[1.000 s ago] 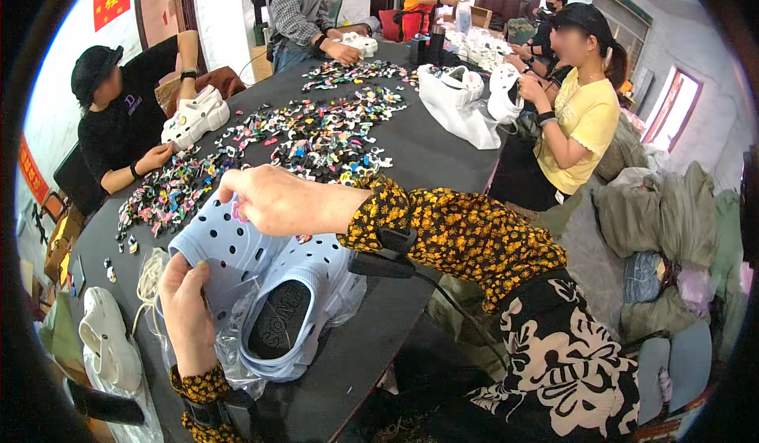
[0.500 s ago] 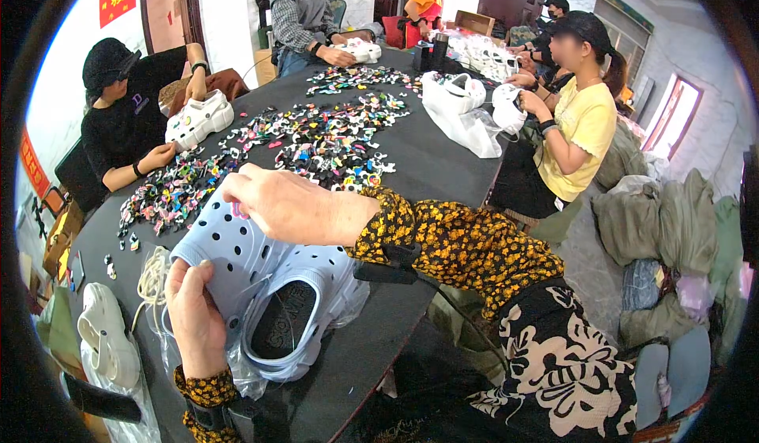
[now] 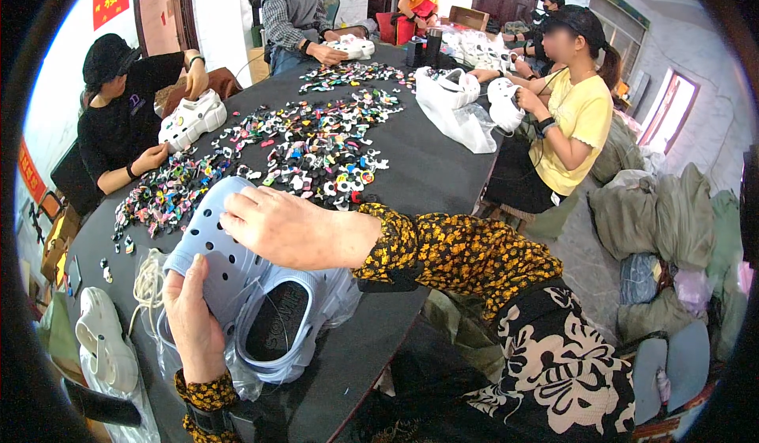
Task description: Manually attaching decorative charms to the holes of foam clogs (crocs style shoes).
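Note:
A light blue clog [image 3: 225, 265] with round holes is tilted up in front of me. My left hand [image 3: 196, 316] grips its edge, thumb on top. Bent over the upper is my right hand [image 3: 277, 226], its fingertips closed against the holed surface. What they pinch is hidden beneath them. The matching blue clog [image 3: 312, 336] lies beside it on clear plastic, its dark insole showing. Past my hands, a wide heap of small colourful shoe charms [image 3: 316, 147] is spread over the table.
The black table [image 3: 443, 182] carries a white clog [image 3: 107, 340] and a cream cord bundle [image 3: 149, 285] at left. Co-workers handle white clogs around it, one [image 3: 194, 119] at far left. A white bag [image 3: 451, 115] lies at right. Sacks [image 3: 624, 214] stand on the floor.
The right hand's fingers have come down further onto the held clog's upper. A small pink piece at its fingertips is now hidden. The left hand keeps its hold.

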### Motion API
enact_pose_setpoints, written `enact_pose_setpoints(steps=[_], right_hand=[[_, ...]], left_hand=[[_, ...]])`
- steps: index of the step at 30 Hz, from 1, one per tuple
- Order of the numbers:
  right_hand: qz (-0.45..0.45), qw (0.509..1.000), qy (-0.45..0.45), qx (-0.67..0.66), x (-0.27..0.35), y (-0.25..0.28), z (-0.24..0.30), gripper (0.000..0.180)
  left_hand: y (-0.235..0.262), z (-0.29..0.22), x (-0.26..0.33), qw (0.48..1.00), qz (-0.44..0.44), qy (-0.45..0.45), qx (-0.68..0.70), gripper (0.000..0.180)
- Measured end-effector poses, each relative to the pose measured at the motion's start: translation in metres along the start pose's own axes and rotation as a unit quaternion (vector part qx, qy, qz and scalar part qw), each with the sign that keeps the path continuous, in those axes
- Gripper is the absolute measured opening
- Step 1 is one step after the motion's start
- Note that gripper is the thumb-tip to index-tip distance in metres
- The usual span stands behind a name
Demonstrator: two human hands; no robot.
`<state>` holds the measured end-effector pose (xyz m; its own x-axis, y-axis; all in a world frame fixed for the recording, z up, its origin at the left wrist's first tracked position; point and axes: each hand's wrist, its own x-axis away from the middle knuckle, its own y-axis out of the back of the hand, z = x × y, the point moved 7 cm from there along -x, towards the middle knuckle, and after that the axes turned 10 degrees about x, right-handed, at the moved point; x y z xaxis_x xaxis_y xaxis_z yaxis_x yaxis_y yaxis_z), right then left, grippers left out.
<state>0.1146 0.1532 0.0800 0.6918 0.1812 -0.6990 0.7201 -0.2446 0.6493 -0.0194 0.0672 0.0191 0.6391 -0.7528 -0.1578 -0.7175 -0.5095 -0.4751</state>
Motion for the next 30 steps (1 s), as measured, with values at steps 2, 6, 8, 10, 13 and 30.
enact_pose_setpoints(steps=[2,6,8,10,13,30], right_hand=[[0.006,1.000,-0.005,-0.016,0.003,0.003,-0.005,0.021],[0.000,0.998,-0.016,-0.053,0.005,0.008,-0.007,0.021],[-0.002,0.998,-0.019,-0.067,0.004,0.008,-0.006,0.020],[-0.004,0.996,-0.016,-0.089,0.002,0.005,-0.002,0.019],[-0.063,0.978,-0.070,-0.186,0.002,0.011,-0.012,0.012],[-0.099,0.988,-0.073,-0.093,-0.022,0.024,-0.007,0.015]], left_hand=[[-0.003,0.001,0.002,1.000,0.003,-0.002,-0.002,0.026],[0.001,0.003,0.002,1.000,0.006,-0.008,-0.011,0.027],[0.000,-0.001,0.006,1.000,-0.004,-0.003,-0.007,0.027],[0.003,-0.003,0.010,1.000,-0.024,0.000,-0.003,0.027],[0.003,-0.004,0.011,0.999,-0.038,0.005,-0.007,0.028],[-0.028,-0.014,0.022,0.996,0.044,0.029,0.074,0.025]])
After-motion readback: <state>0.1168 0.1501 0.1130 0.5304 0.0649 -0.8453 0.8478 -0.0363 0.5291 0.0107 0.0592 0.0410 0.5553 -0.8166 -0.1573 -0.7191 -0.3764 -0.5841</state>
